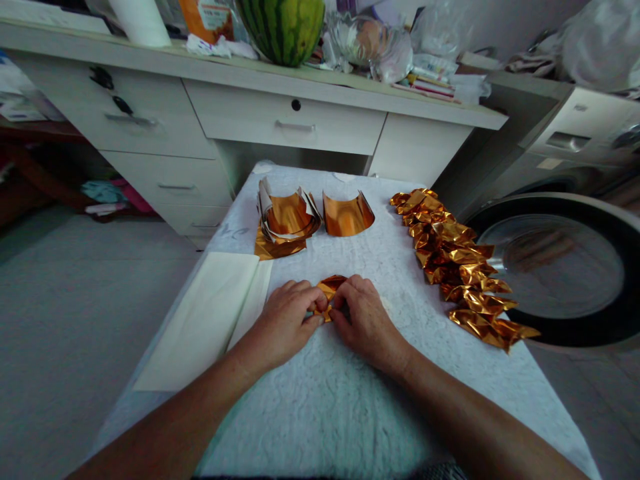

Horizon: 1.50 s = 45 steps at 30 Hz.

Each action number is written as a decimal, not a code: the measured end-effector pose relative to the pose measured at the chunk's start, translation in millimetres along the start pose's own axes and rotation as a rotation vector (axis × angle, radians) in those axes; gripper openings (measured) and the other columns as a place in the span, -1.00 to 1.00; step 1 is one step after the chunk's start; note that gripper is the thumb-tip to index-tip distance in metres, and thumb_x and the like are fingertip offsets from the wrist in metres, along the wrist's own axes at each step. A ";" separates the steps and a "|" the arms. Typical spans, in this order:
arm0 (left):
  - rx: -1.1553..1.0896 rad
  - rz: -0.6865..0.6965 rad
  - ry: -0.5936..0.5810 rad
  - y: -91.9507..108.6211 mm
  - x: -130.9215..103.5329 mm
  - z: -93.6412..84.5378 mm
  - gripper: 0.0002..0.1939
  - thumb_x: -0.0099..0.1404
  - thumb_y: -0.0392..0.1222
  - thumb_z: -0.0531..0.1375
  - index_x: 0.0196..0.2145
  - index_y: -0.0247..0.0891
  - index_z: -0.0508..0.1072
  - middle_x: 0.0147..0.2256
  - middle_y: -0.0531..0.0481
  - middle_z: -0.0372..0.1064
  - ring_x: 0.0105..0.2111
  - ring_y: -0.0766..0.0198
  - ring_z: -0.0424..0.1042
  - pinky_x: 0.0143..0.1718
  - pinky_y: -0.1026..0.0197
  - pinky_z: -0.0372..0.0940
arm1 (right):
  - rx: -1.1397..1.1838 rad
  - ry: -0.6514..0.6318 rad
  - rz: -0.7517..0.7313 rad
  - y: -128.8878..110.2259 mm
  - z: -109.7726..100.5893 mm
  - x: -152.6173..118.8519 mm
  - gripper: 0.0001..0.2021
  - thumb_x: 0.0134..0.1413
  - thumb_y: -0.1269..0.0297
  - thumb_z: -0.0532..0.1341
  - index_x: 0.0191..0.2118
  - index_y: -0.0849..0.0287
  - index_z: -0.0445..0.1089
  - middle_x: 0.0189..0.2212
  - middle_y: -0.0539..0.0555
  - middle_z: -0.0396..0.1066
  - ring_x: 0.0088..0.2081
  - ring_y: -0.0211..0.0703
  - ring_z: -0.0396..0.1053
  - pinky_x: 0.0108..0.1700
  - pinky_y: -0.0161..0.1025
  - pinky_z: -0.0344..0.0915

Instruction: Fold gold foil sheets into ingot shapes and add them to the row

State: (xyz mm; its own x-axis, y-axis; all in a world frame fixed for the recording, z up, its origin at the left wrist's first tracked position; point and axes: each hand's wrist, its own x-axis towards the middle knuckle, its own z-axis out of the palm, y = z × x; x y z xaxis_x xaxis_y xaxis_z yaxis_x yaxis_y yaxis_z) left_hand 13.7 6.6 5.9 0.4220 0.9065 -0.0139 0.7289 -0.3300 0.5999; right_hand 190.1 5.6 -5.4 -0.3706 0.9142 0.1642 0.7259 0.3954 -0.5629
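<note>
Near the middle of the cloth-covered table [310, 413], a small piece of gold foil paper [330, 287] is pinched between both hands. My left hand [290, 313] closes thumb and fingers on its left side, while my right hand [363, 317] grips the right side. Parts of the foil are hidden by the fingers. Beyond the hands sits a stack of curled gold foil sheets [287, 217], and to its right a single curled foil sheet [350, 217]. A long row of folded gold foil pieces [450, 260] lies along the right side.
Pale paper sheets [205, 313] lie on the table's left. Behind stands a white desk [285, 123] with drawers, holding a watermelon [283, 30] and a glass bowl [360, 37]. At right, a washing machine's round door [560, 267] hangs open beside the table edge.
</note>
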 end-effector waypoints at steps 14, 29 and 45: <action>0.000 -0.007 0.023 0.5 -0.8 2.9 -0.90 0.23 -0.36 0.16 -0.37 -0.19 0.40 -0.28 0.01 0.38 -0.16 0.12 0.32 -0.16 0.10 0.21 | -0.091 -0.064 -0.002 -3.3 -2.0 -2.5 -0.97 0.11 0.36 0.19 -0.33 0.19 0.32 -0.28 0.14 0.27 -0.20 -0.03 0.20 -0.09 -0.05 0.19; -0.008 -0.008 0.016 1.0 -3.2 2.1 -0.86 0.20 -0.39 0.15 -0.33 -0.18 0.41 -0.26 0.01 0.39 -0.15 0.12 0.31 -0.11 0.07 0.21 | -0.214 -0.070 0.073 10.4 -15.8 -4.3 -0.75 0.04 0.28 0.30 -0.18 0.12 0.26 -0.17 0.14 0.27 -0.15 0.03 0.18 -0.13 -0.04 0.16; 0.020 0.003 0.028 2.0 -3.8 3.9 -0.90 0.23 -0.35 0.16 -0.33 -0.18 0.43 -0.27 0.01 0.40 -0.17 0.11 0.33 -0.13 0.08 0.20 | 0.043 0.024 -0.049 20.9 -22.9 14.3 -0.72 0.21 0.44 0.07 0.00 0.14 0.35 -0.04 0.13 0.35 -0.02 0.00 0.21 0.02 -0.04 0.11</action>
State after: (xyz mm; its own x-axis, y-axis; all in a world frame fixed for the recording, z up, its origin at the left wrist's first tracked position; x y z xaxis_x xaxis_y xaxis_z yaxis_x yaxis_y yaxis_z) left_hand 15.7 1.5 4.1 0.4096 0.9122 0.0103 0.7382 -0.3381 0.5837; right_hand 213.2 29.0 3.8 -0.3907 0.8960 0.2109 0.6816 0.4356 -0.5880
